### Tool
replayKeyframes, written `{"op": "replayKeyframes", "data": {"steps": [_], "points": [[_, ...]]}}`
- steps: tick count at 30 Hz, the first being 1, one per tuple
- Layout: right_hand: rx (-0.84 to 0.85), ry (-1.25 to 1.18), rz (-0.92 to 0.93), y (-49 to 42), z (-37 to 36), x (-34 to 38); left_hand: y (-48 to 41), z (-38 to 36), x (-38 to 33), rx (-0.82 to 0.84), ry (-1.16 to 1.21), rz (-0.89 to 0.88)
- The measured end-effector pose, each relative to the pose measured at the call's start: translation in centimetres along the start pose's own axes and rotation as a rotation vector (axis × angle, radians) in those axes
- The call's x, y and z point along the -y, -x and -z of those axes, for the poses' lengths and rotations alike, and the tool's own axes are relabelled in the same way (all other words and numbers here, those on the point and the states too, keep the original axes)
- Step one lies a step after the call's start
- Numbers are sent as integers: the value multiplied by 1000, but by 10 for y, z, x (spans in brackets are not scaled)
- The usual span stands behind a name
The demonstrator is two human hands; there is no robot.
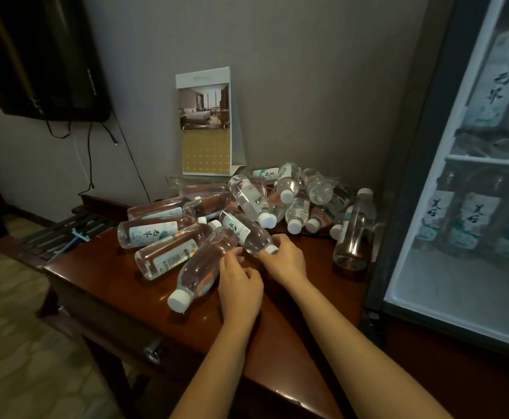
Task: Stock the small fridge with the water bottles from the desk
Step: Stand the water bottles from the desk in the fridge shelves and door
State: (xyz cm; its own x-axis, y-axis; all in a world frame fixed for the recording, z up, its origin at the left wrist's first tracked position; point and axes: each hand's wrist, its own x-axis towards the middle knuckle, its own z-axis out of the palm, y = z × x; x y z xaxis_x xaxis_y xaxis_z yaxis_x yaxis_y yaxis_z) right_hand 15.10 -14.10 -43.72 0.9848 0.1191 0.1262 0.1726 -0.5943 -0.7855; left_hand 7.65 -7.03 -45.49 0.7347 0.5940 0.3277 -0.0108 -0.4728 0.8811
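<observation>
Several clear water bottles lie in a heap (277,201) on the dark wooden desk (120,285). My left hand (239,287) curls its fingers on the side of a bottle (202,270) whose white cap points toward me. My right hand (285,258) pinches the neck of a labelled bottle (245,232) just behind its cap. One bottle (353,234) stands upright beside the small fridge (404,189) at the right. Inside the fridge, labelled bottles (474,228) stand on the lower level and more on the shelf above.
A standing calendar card (206,125) leans against the wall behind the heap. A wall-mounted TV (35,55) with hanging cables is at the upper left. A slatted luggage rack (66,231) adjoins the desk's left end. The desk's front edge runs diagonally below my arms.
</observation>
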Motion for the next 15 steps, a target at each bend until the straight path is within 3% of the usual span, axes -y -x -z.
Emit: {"op": "replayKeyframes", "data": {"steps": [10,15], "points": [[88,14,18,63,48,-12,1,1,1,26,10,20],[-13,-34,66,87,78,-11,2,3,1,80,13,-24]]}}
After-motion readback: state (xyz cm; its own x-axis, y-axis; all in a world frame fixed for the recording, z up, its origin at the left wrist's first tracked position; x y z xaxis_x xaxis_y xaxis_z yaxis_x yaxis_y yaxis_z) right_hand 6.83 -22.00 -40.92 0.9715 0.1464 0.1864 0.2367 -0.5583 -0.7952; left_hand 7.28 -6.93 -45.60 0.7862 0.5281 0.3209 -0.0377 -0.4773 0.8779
